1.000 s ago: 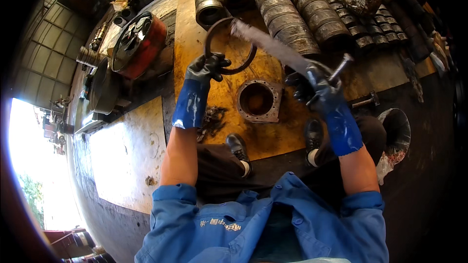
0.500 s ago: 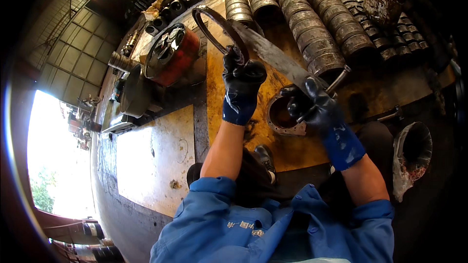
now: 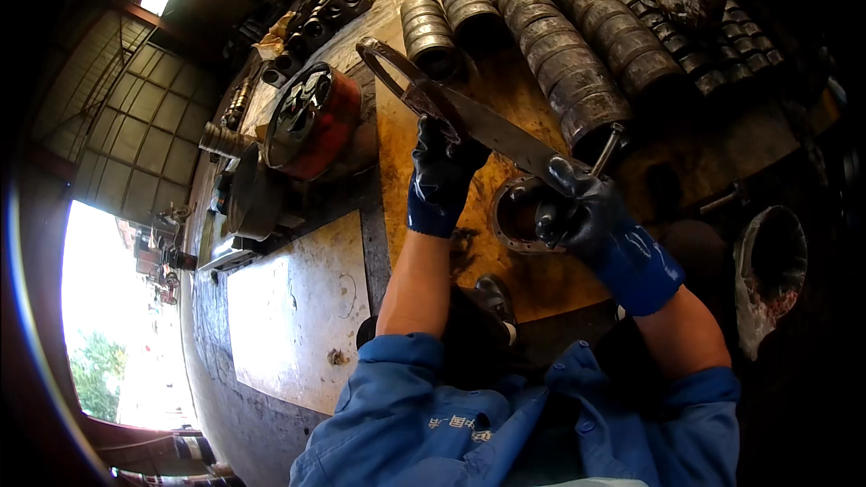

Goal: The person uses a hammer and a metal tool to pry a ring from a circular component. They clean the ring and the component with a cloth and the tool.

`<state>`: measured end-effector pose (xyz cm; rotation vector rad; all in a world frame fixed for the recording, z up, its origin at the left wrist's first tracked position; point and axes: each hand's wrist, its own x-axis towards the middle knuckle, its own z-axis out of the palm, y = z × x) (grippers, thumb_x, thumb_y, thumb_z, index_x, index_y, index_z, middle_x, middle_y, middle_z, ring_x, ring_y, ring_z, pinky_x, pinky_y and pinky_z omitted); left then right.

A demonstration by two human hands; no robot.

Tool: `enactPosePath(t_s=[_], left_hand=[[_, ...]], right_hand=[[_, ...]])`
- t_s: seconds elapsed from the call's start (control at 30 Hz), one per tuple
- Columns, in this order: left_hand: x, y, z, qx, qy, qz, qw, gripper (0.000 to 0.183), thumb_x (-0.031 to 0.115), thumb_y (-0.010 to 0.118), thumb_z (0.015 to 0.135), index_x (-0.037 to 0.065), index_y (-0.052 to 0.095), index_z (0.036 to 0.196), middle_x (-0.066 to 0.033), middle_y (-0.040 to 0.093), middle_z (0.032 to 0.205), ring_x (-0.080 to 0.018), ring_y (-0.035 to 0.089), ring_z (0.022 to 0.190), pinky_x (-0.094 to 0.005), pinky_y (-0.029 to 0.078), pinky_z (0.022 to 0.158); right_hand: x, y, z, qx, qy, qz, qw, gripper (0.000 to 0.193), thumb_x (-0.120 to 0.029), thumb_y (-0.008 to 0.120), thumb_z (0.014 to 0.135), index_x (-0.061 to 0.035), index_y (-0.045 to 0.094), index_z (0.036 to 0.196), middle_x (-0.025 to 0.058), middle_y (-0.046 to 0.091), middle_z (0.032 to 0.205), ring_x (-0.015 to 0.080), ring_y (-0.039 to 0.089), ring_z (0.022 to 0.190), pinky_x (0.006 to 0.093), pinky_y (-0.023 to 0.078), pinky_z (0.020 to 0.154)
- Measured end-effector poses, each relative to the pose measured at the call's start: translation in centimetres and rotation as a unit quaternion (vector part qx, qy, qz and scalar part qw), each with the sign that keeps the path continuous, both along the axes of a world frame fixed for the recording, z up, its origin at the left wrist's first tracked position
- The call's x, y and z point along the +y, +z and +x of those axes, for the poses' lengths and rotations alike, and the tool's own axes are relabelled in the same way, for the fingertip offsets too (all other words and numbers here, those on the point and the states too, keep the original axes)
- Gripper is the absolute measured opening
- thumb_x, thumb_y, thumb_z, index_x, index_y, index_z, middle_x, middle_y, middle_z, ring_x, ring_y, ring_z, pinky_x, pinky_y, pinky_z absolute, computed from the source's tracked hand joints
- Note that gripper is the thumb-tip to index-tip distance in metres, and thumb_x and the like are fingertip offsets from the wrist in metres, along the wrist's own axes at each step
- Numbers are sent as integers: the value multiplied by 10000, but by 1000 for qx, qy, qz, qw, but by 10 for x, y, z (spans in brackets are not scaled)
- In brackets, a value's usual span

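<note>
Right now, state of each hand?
Left hand: closed on the metal ring.
Right hand: closed on the flat metal blade.

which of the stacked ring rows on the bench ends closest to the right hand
The long ring row running down the middle; its lowest ring sits just above the gloved right hand. The shorter rows stop farther up the bench.

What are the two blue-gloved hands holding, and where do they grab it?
The left hand grips a long flat grey metal blade near its middle; the right hand grips the blade's lower end.
</note>
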<state>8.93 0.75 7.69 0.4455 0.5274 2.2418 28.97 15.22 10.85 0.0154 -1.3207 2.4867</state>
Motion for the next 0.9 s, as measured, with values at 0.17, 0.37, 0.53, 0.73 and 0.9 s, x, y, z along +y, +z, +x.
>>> enactPosePath(t_s=[0.17,0.37,0.53,0.73,0.9], left_hand=[[-19,7,-10,142,-26,-92,985,258,335,582,906,83,597,955,-29,604,825,-155,528,705,-296,445,677],[-32,11,-8,689,284,-340,574,147,16,616,818,6,594,964,-77,652,864,-158,627,814,-325,500,712],[-55,12,-30,215,-14,-277,937,278,249,612,890,-23,631,941,-156,668,917,-200,607,743,-310,475,670],[-67,25,-22,389,-47,-307,867,471,411,614,880,-26,622,1057,-203,648,1092,-195,622,765,-329,498,706],[-74,45,0,469,26,-395,789,386,340,597,899,-15,649,1043,-128,672,1005,-157,602,753,-306,484,710]], right_hand=[[10,20,20,-154,85,-143,974,381,-267,514,931,42,523,1153,182,663,944,153,622,630,292,538,564],[17,19,32,-171,72,-124,975,344,-301,473,943,24,560,1017,139,673,860,112,571,541,225,492,482],[20,13,34,-242,61,-116,961,372,-329,461,947,22,571,1002,110,672,798,75,517,449,206,438,397],[29,12,39,-256,68,-173,949,315,-233,493,933,17,570,1107,118,680,831,86,523,485,230,442,420],[37,14,43,-244,44,-171,953,336,-258,495,941,-5,536,1159,137,677,860,95,533,495,240,442,433]])
